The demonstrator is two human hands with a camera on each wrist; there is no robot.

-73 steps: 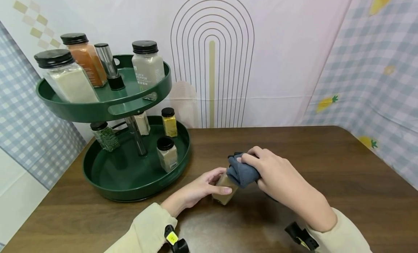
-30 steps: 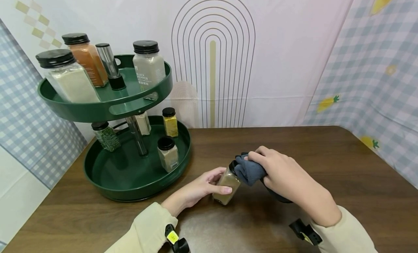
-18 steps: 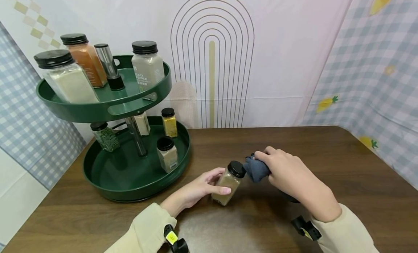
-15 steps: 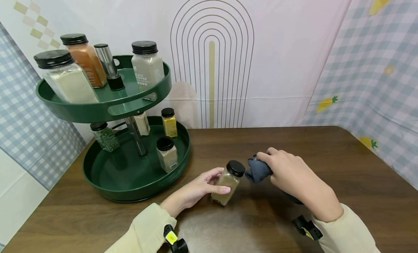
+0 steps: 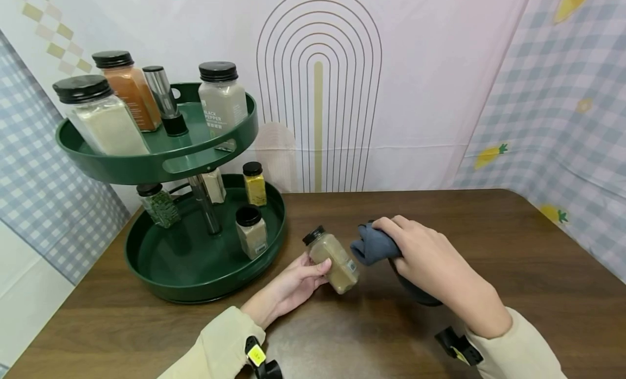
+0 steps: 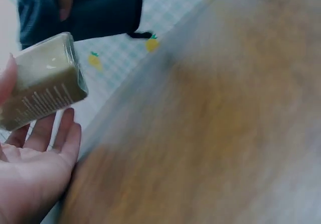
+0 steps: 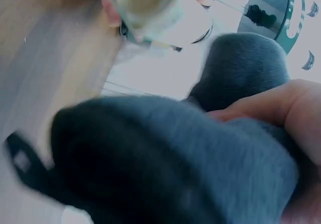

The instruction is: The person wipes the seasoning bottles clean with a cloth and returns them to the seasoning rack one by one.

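In the head view my left hand holds a small clear spice jar of beige powder between thumb and fingers. The jar is tilted, its black lid up to the left and its base down to the right. My right hand grips a bunched blue-grey cloth just right of the jar, with a small gap between them. A dark fold of the cloth hangs below the palm. The left wrist view shows printed text on the jar and the cloth beyond it. In the right wrist view the cloth fills the foreground.
Left of the hands stands a two-tier green rack on the brown wooden table. Larger jars and a metal cylinder stand on its upper tier; several small jars, including a yellow one, stand on the lower.
The cloth has come off the jar's lid and moved right, then slightly back left. My left hand has turned the jar, so its lid now leans left and its base points right.
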